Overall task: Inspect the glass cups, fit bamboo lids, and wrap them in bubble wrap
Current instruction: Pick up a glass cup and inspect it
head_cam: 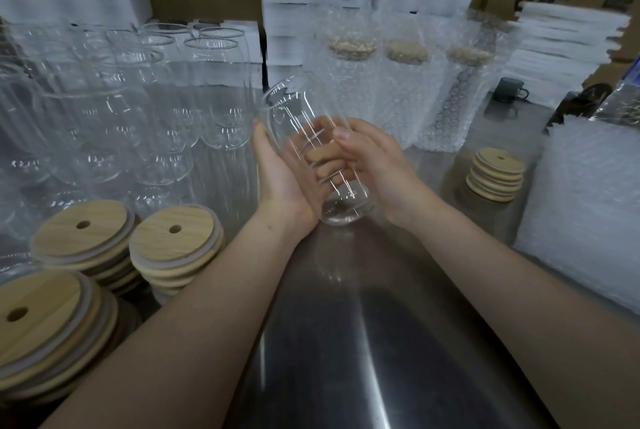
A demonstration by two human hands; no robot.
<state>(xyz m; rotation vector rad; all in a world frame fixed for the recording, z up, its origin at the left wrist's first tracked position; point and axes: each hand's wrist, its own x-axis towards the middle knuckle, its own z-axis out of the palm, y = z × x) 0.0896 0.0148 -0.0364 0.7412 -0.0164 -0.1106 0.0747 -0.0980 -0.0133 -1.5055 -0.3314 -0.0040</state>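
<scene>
A clear glass cup (294, 110) is held above the steel table, tilted with its mouth up and away from me and its thick base low. My left hand (277, 169) cradles its left side, and its fingers show through the glass. My right hand (374, 165) grips the right side with the thumb on top. No lid is on this cup. Stacks of bamboo lids (173, 238) with straw holes sit at the near left. Three lidded cups wrapped in bubble wrap (401, 96) stand behind.
Many bare glass cups (114, 110) crowd the left of the steel table (363, 342). A small lid stack (497, 174) and a pile of bubble wrap (588, 207) lie at the right. White foam sheets (561, 44), boxes and a dark mug (510, 89) stand at the back.
</scene>
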